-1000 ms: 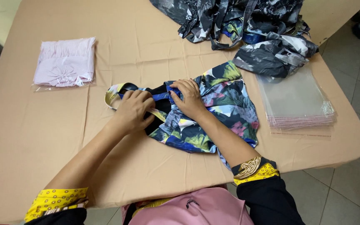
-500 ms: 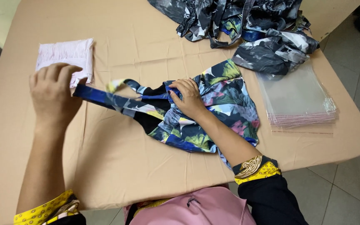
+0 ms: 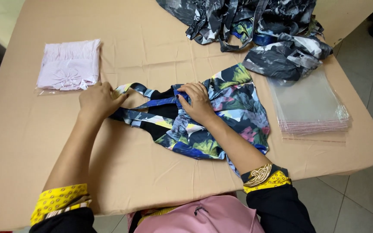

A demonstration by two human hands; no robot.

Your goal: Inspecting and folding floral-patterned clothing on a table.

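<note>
From the head view, a floral-print garment (image 3: 221,116) in blues, greens and pinks lies flat near the middle of the bench (image 3: 35,155), spread out so its straps can be drawn clear of the body; the right hand (image 3: 197,102) rests palm-down on the upper edge of the fabric, fingers curled loosely against a blue strap (image 3: 152,103), seemingly pinning the cloth so it does not slide; the left hand (image 3: 96,100) is closed round the far ends of the straps, which run taut from it toward the right hand; whether the grip is a full fist or a pinch I cannot tell, the fingers being turned away. Just beyond the left hand lies a folded pink garment in a clear bag (image 3: 69,64); to the right a stack of empty clear bags (image 3: 311,105) sits within reach; a heap of dark printed garments (image 3: 255,30) fills the far edge.
</note>
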